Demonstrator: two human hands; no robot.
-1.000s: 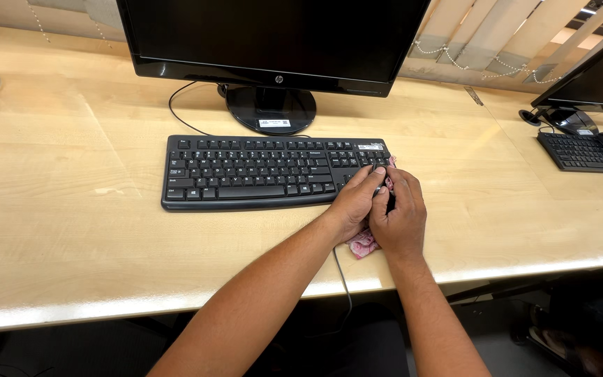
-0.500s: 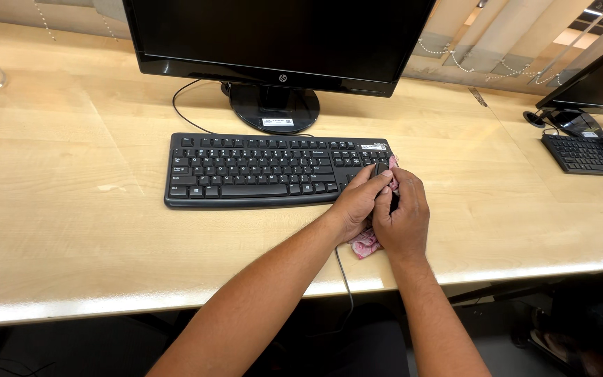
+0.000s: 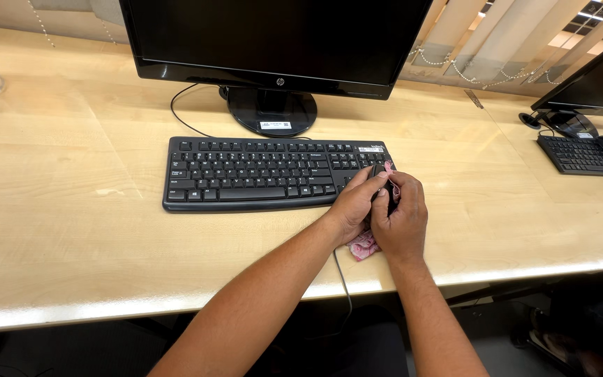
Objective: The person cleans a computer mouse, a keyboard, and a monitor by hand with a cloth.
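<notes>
Clasping black mouse (image 3: 378, 172) and pink cloth (image 3: 363, 244) — left grip (image 3: 354, 202), right grip (image 3: 400, 216) both closed.

— Where do we look from?
— From our head, down and forward over the pale wooden desk (image 3: 71, 209), fairly near, our forearms entering from the bottom edge.
— How far does the view reach?
— Past the black keyboard (image 3: 259, 173) to the black monitor's base (image 3: 271, 112). We have no second view.

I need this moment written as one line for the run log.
left hand: holds black mouse | right hand: presses pink cloth on mouse | place: desk, right of keyboard
</notes>
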